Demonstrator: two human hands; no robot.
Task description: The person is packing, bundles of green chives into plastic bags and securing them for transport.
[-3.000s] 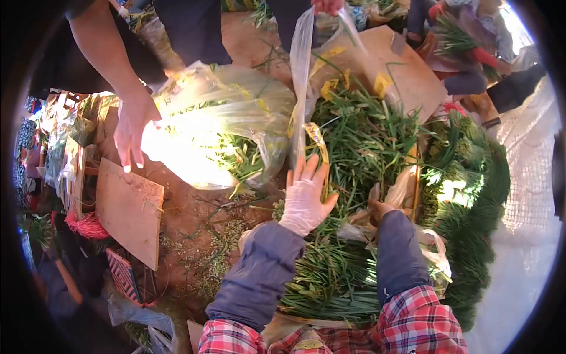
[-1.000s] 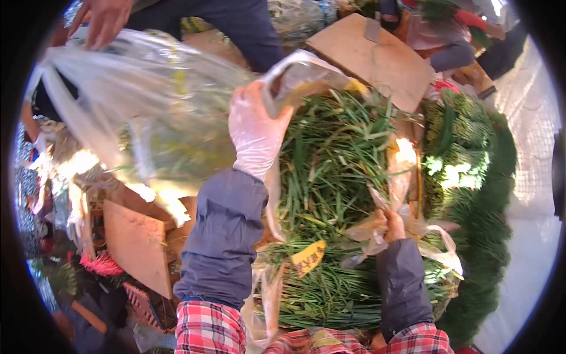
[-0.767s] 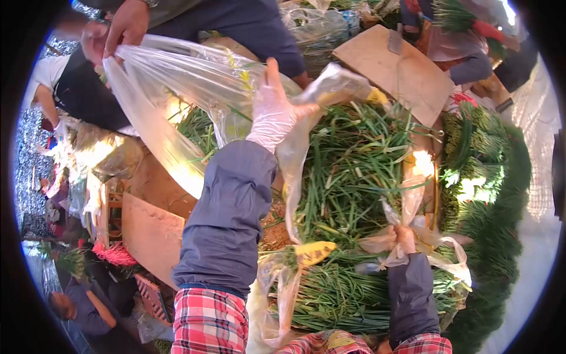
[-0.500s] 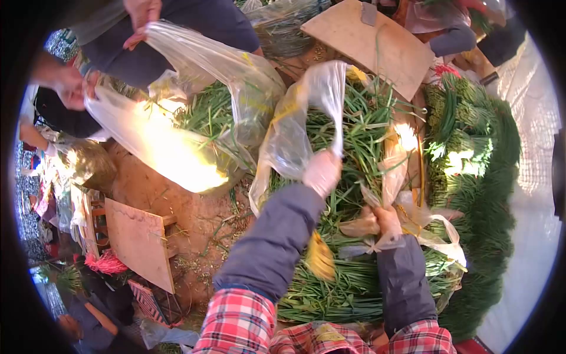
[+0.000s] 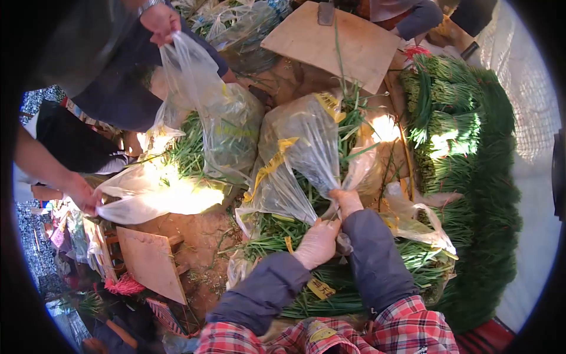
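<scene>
My left hand (image 5: 317,243), in a pale glove, and my bare right hand (image 5: 346,202) meet at the gathered mouth of a clear plastic bag (image 5: 300,153). Both hands grip the bag's edges, which are pulled together over a big heap of green chives (image 5: 330,277). The bag has yellow printing and lies on top of the greens. Opposite me, another person's hand (image 5: 159,19) holds up one side of a second clear bag (image 5: 206,112) with chives inside, and that person's other hand (image 5: 82,194) holds its lower left edge.
Bundled greens (image 5: 454,118) are stacked at the right beside white netting (image 5: 530,88). A cardboard sheet (image 5: 330,41) lies at the back, a wooden board (image 5: 150,262) at the lower left on red earth. People stand close at the top and left.
My gloved left hand came down from the raised bag flap and joined my right hand, drawing the bag shut over the chives. The other person's bag swung left and is now stretched between their hands.
</scene>
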